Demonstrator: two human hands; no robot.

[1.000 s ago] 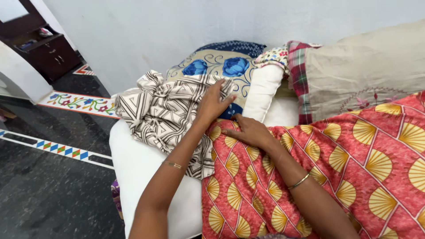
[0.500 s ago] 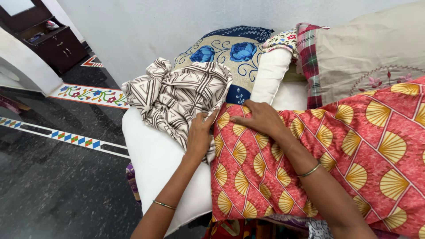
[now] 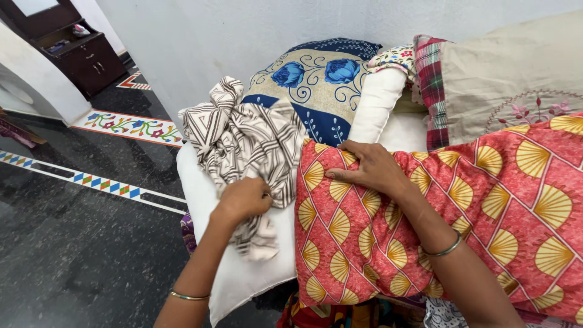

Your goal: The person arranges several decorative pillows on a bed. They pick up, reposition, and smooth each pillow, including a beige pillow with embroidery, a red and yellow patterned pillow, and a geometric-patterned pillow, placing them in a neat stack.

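A crumpled brown-and-white striped cloth lies on a white mattress. My left hand is closed on the cloth's lower part. Beside it, my right hand rests flat, fingers spread, on the top corner of a red cushion with yellow fan shapes. Both wrists wear thin bangles.
A blue-flowered pillow and a white pillow lean on the wall behind. A beige embroidered cushion with checked cloth sits at right. Dark floor with a patterned border lies left; a dark cabinet stands far left.
My left hand has slid down from the upper part of the striped cloth to its lower part and closed on it. My right hand has stayed on the red cushion.
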